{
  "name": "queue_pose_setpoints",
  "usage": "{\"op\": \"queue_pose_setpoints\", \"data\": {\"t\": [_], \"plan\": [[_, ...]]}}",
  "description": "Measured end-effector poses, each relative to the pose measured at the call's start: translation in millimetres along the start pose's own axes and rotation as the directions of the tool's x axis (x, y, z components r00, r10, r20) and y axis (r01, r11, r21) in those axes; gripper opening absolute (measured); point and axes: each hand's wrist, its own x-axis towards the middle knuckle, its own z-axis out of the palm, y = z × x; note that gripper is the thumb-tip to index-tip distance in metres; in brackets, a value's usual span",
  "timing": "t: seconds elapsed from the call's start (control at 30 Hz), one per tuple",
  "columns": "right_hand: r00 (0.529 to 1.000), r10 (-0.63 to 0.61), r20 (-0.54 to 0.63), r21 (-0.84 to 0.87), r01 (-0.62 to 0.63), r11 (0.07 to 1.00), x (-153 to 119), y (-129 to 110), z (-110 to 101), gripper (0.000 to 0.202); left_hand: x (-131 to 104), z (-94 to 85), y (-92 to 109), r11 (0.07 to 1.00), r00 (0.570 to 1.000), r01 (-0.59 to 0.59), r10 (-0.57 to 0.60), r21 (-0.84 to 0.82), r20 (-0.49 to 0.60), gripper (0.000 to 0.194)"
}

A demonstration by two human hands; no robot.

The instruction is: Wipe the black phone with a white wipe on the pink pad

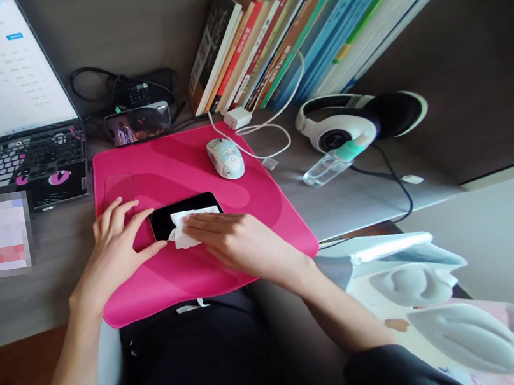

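Observation:
A black-screened smartphone (pixel 162 218) lies flat on the pink desk mat (pixel 170 160). My left hand (pixel 116 239) grips the phone's left end, thumb at the near corner and index finger at the far one, while its other fingers spread over the mat. Under the fingers of my right hand (pixel 229 232), a crumpled white tissue (pixel 183 232) is pressed onto the screen. Tissue and hand hide much of the phone's right half. Beyond my left fingers rests a thin transparent rectangle (pixel 118 188), perhaps a screen protector.
A patterned mouse (pixel 225 158) sits at the mat's far right. Behind are a propped phone (pixel 138 125), a white charger (pixel 237 117) with cable, and books (pixel 240 47). A laptop (pixel 11 165) stands left; headphones (pixel 337 119) and a clear bottle (pixel 328 168) lie right.

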Motion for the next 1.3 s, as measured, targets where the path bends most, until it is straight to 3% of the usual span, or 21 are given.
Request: {"op": "queue_pose_setpoints", "data": {"t": [0.13, 0.33, 0.53, 0.7, 0.83, 0.93, 1.13, 1.3], "plan": [[0.991, 0.135, -0.004, -0.104, -0.135, 0.985, -16, 16, -24, 0.045, 1, -2.5, 1, 1.000, 1.000, -0.010, 0.010, 0.013, 0.005, 0.060], [0.923, 0.345, -0.171, -0.165, -0.372, 0.913, -25, 43, -38, 0.044, 0, -6.6, 2, 1.000, 1.000, -0.011, 0.011, 0.025, 0.026, 0.061], [0.961, 0.264, 0.085, -0.026, -0.262, 0.965, -44, 56, -40, 0.054, -2, -19.9, -1, 0.999, 1.000, 0.006, -0.006, 0.042, 0.014, 0.064], [0.951, 0.310, -0.019, 0.092, -0.307, 0.947, -37, 53, -36, 0.055, -5, -28.1, -1, 0.984, 0.988, 0.145, -0.138, 0.105, -0.066, 0.058], [0.928, 0.366, 0.073, 0.104, -0.372, 0.922, -27, 60, -24, 0.066, -9, -21.2, 5, 0.953, 0.972, 0.231, -0.219, 0.197, -0.079, 0.070], [0.925, 0.372, 0.071, 0.050, -0.376, 0.925, -32, 69, -23, 0.057, -7, -13.4, 10, 0.918, 0.952, 0.296, -0.263, 0.262, -0.154, 0.072], [0.914, 0.405, -0.005, -0.078, -0.404, 0.911, -51, 77, -34, 0.054, -3, -6.5, 10, 0.880, 0.933, 0.350, -0.299, 0.321, -0.199, 0.072], [0.944, 0.328, -0.036, 0.014, -0.327, 0.945, -46, 68, -35, 0.065, -3, -11.5, 6, 0.882, 0.936, 0.345, -0.299, 0.320, -0.186, 0.064]]}}
